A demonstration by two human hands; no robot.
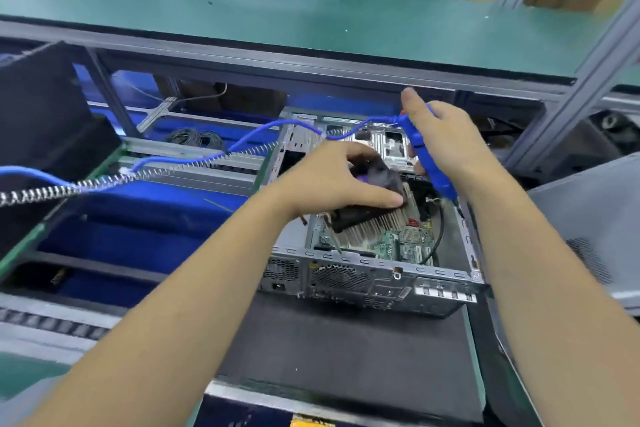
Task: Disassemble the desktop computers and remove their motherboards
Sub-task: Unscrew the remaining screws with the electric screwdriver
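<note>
- Desktop case (374, 279) lying on a dark mat (329, 354), top side open, interior exposed; lid already off, so opening stage judged complete.
- Motherboard (405, 243) seated on the case floor, green surface visible near the front wall; removal not yet done.
- Cooler (367, 215), a black fan housing over pale metal fins, tilted and apparently raised off the board; judged to be mid-removal, though contact underneath is hidden.
- Left hand (332, 177) over the top of the cooler, fingers curled round the fan housing, thumb pressed along its near edge.
- Right hand (446, 142) wrapped round a blue powered screwdriver (426, 156), index finger extended upward, tool pointing down into the right side of the case; tip hidden.
- Blue cable (242, 146) and coiled spring line (104, 180) trailing from the screwdriver leftward across the bench.
- Hands near each other but apart, both above the case; motherboard directly below the left hand and just left of the screwdriver.
- Black wire (440, 236) looping over the board at the right, probably to be unplugged.
- Remaining work, as judged: cooler set aside, cables detached, board screws undone, board lifted out.
- Second grey case (588, 229) at the right edge; state unclear.
</note>
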